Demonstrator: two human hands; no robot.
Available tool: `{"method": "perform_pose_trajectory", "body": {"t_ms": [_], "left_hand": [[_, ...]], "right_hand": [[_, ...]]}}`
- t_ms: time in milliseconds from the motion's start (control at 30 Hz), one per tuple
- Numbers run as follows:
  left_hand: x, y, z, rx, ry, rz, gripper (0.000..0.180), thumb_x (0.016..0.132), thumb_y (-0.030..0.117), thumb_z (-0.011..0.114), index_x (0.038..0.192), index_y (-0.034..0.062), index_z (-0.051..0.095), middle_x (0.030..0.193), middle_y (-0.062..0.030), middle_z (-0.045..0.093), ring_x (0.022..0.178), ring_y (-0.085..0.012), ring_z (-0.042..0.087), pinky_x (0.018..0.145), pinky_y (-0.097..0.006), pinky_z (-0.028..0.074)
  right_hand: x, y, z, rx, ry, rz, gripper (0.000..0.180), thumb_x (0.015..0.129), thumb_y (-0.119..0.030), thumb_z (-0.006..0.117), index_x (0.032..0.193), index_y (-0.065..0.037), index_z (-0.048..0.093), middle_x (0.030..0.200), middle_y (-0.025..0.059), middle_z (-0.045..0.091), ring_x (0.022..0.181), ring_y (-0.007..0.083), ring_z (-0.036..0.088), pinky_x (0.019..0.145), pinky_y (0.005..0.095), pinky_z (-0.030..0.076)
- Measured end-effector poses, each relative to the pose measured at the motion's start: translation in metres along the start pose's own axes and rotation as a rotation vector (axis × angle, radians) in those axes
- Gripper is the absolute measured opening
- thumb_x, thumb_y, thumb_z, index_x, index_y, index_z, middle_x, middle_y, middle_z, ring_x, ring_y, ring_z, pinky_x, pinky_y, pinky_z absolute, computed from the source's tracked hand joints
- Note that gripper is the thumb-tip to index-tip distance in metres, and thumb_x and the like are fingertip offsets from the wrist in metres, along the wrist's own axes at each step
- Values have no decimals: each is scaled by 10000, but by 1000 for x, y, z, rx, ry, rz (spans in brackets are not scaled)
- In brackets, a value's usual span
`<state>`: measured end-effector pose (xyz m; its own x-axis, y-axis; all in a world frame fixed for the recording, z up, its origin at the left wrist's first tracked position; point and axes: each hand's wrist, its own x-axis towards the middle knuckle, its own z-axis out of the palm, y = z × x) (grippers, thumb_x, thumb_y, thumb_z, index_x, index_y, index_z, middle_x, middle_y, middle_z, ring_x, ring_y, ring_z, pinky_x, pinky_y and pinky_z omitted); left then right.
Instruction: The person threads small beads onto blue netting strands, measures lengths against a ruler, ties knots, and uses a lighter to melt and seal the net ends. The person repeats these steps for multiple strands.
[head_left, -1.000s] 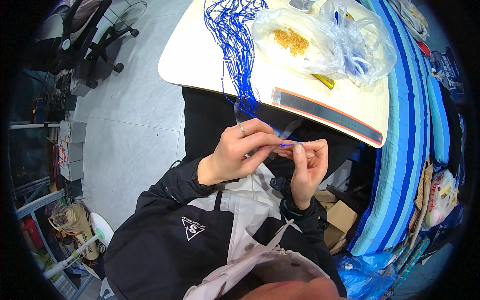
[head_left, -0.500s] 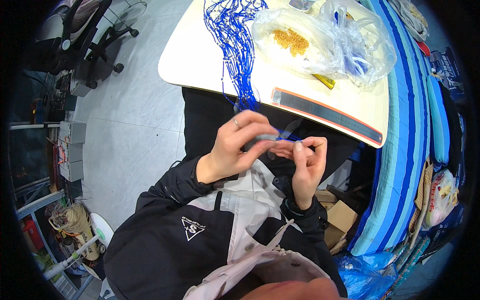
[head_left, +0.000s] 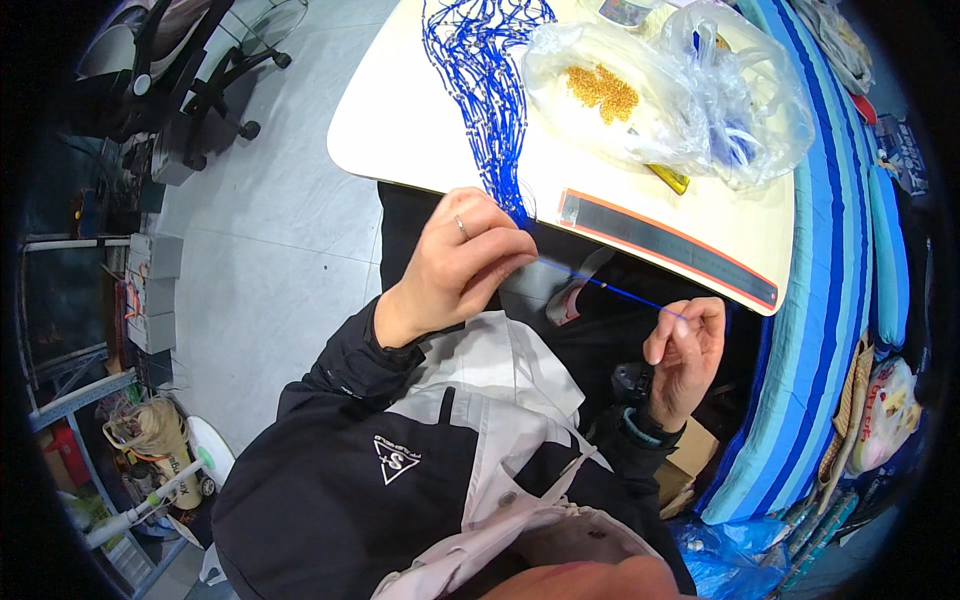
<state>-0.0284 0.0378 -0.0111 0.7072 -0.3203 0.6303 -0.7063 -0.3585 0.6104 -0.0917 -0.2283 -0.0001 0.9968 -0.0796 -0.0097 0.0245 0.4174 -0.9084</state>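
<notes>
A thin blue cord (head_left: 630, 295) with a small bead partway along it stretches taut between my two hands, just off the table's near edge. My left hand (head_left: 458, 260), with a ring on one finger, pinches its left end. At its right end, lower and nearer me, my right hand (head_left: 690, 350) pinches the cord between thumb and finger. Right beyond my left hand, a bundle of blue beaded cords (head_left: 490, 120) lies on the table and hangs to its edge. Small gold beads (head_left: 603, 92) lie in an opened clear plastic bag (head_left: 650, 125).
On the pale table (head_left: 390, 130), a dark ruler with orange edges (head_left: 670, 245) lies along the near edge. A yellow item (head_left: 670, 178) sticks out under the bag. A blue-striped padded cover (head_left: 790, 350) runs along the right. An office chair (head_left: 215, 90) stands far left.
My hands were close together over the cord; now they have moved apart, the right one to the right and nearer me, drawing the cord straight. The view has shifted slightly.
</notes>
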Motion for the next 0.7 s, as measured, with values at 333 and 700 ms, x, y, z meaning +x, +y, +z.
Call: {"method": "perform_pose_trajectory", "body": {"t_ms": [333,700], "left_hand": [[11,-11,22,154,30,-77,217,706,4,747,902,47,665,860,-67,561,775,-242,538,739,-347,423],[17,-14,34,228,-1,-159,173,736,-20,720,876,48,646,827,-42,587,775,-206,564,773,-354,356]], "right_hand": [[21,6,-27,-846,264,-469,91,863,96,616,926,32,606,893,77,610,747,117,549,662,217,434],[40,9,-33,-1283,377,-524,32,876,22,663,906,12,658,875,44,637,688,90,514,563,210,364]]}}
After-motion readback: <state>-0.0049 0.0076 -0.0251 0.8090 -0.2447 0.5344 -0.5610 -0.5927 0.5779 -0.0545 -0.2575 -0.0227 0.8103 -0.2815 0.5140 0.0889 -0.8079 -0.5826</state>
